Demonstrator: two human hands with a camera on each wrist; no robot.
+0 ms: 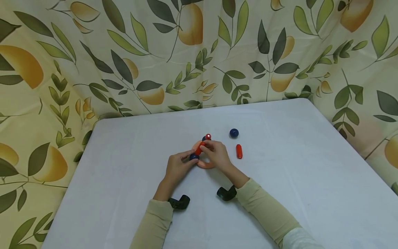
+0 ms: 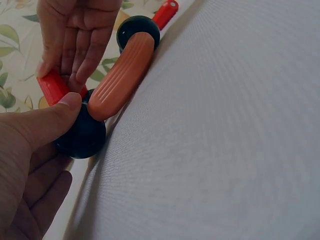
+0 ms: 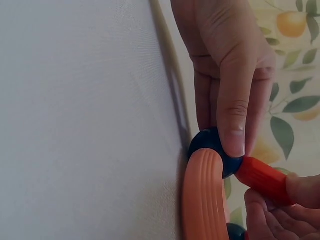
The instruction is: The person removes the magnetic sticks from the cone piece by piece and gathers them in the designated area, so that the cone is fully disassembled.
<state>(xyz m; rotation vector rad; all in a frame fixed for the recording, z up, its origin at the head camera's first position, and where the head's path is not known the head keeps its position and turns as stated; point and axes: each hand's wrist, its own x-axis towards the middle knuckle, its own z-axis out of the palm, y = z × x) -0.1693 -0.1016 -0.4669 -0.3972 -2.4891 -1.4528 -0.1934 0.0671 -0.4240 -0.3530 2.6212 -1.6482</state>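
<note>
My left hand [image 1: 178, 168] pinches a dark blue ball [image 2: 82, 137] between thumb and fingers. In my right hand [image 1: 219, 156] is a short red rod [image 3: 267, 181], its end against that ball. A ribbed orange curved piece [image 2: 125, 75] runs from the held ball to a second blue ball [image 2: 137, 31], from which another red rod [image 2: 166, 14] sticks out. A further stretch of orange curve [image 1: 206, 165] shows below the right hand's fingers in the head view. The fingers partly hide the pieces there.
A loose blue ball [image 1: 234, 133] and a loose red rod [image 1: 239, 151] lie right of the hands on the white table [image 1: 124, 145]. Dark wrist devices [image 1: 226, 193] extend inward from both forearms. Leaf-and-fruit patterned cloth [image 1: 192, 79] hangs behind the table and along its sides.
</note>
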